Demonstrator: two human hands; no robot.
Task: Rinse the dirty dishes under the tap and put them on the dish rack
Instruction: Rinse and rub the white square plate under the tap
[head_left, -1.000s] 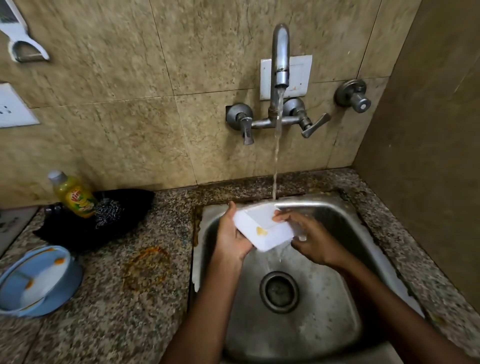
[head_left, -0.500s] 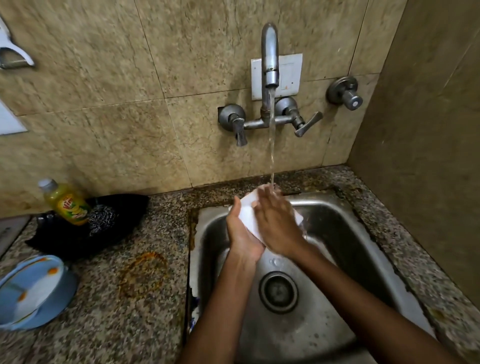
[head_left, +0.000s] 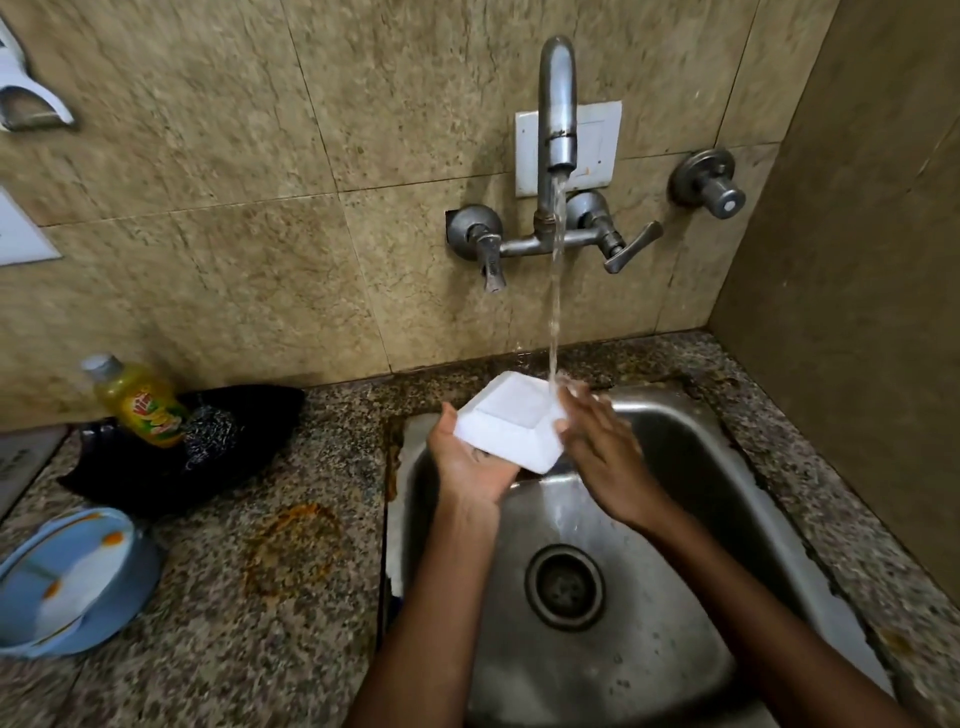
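A white square dish (head_left: 511, 418) is held over the steel sink (head_left: 691, 467), tilted with its underside facing up. My left hand (head_left: 470, 462) grips its near left edge from below. My right hand (head_left: 597, 441) lies with straight fingers against the dish's right edge, in the stream of water. The tap (head_left: 557, 104) on the wall is running, and the water lands at the dish's right corner. A blue bowl (head_left: 124, 582) holding a soiled white dish (head_left: 72, 587) with orange stains sits on the counter at the far left.
A yellow dish-soap bottle (head_left: 140, 402) and a steel scrubber (head_left: 208, 428) rest on a black tray (head_left: 260, 415) left of the sink. The granite counter (head_left: 291, 571) has a rusty ring stain. The sink drain (head_left: 565, 586) lies below my hands. No dish rack is in view.
The dish was turned from stained face up to underside up. My right hand moved off its top to its right edge under the stream.
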